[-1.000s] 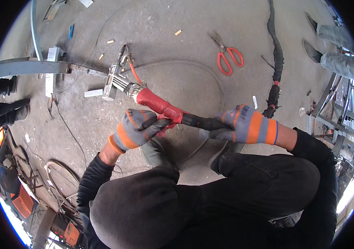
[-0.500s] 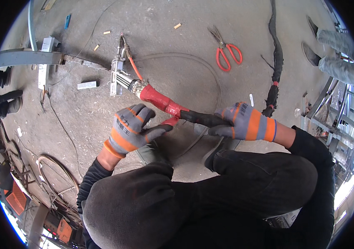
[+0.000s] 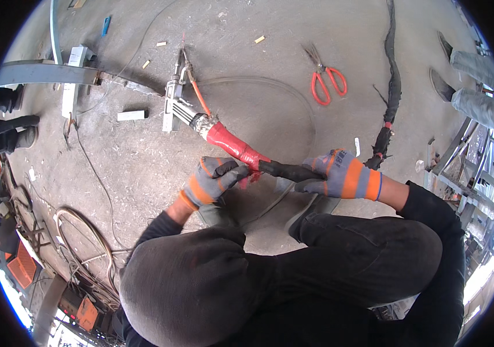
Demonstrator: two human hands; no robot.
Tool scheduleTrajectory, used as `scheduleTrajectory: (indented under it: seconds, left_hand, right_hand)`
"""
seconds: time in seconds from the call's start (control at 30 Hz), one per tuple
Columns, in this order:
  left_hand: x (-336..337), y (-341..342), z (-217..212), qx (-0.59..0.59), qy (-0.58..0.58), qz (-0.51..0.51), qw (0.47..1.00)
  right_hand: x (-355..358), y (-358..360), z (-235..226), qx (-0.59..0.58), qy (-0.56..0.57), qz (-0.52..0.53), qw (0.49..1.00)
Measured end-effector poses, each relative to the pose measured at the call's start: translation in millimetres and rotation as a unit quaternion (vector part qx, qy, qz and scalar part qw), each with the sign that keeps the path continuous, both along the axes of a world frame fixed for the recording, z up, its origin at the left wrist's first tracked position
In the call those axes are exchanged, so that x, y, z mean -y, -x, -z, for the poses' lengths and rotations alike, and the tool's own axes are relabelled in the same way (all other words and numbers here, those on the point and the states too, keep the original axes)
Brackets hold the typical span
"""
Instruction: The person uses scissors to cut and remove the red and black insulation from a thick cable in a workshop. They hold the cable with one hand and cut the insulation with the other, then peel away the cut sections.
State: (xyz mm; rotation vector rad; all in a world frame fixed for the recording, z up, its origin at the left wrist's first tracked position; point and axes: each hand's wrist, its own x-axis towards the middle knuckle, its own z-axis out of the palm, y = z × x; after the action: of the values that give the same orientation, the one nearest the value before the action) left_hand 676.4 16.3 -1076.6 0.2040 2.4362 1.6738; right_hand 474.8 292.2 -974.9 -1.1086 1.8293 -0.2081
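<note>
Both my hands wear grey gloves with orange bands. My right hand [image 3: 339, 175] is wrapped round a black-covered cable [image 3: 287, 171], thumb along its near side. Left of it the cable carries a wrapping of red tape [image 3: 232, 143]. My left hand [image 3: 211, 179] is closed in a pinch at a loose red tape end [image 3: 248, 180] hanging below the wrapping's right end; its fingertips partly hide the strip. Beyond the red wrapping, the cable joins a metal welding gun-like head [image 3: 178, 104] with a thin orange hose [image 3: 200, 95] beside it, resting on the floor.
Red-handled scissors [image 3: 328, 84] lie open beyond my right hand. A thick black cable [image 3: 393, 87] runs along the right. Metal bars [image 3: 44, 75] and a short metal block [image 3: 132, 115] lie left. Other people's feet [image 3: 443, 87] show at both sides. Coiled hoses [image 3: 85, 237] lie lower left.
My left hand has moved right and closed tighter at the red tape end beside the cable. My right hand keeps its hold. The view has shifted slightly, so the floor things appear further right.
</note>
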Motion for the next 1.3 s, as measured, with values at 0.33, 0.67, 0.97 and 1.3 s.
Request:
scheduleTrajectory:
  seconds: [0.33,0.67,0.97,1.3]
  left_hand:
    - [11.7,-27.1,41.7,0.208,-0.586,-0.159,0.767]
    - [-55.1,-3.4,76.9,0.34,-0.381,-0.207,0.835]
    - [-88.1,-14.7,98.0,0.434,-0.255,-0.358,0.786]
    - [-87.3,-25.8,102.2,0.324,0.151,-0.135,0.924]
  right_hand:
    - [-3.6,8.4,12.1,0.011,-0.009,-0.007,1.0]
    - [-9.2,130.5,128.9,-0.309,-0.084,0.018,0.947]
    - [-7.4,172.2,195.3,-0.297,-0.057,0.102,0.948]
    - [-18.5,171.9,212.2,-0.291,-0.07,0.259,0.918]
